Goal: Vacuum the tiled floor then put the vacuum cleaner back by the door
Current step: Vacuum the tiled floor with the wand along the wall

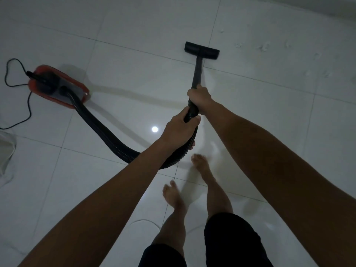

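A red canister vacuum cleaner [57,86] sits on the white tiled floor [134,35] at the left. Its black ribbed hose [107,135] curves along the floor and up to my hands. My right hand [199,98] grips the black wand [197,74] near its upper end. Just below, my left hand [180,130] grips the hose end. The flat black floor nozzle [201,50] rests on the tiles ahead of me.
The black power cord [17,74] loops on the floor left of the canister. Something white [6,151] lies at the left edge. My bare feet [173,193] stand below the hands. Faint smudges [264,47] mark the tiles at the upper right.
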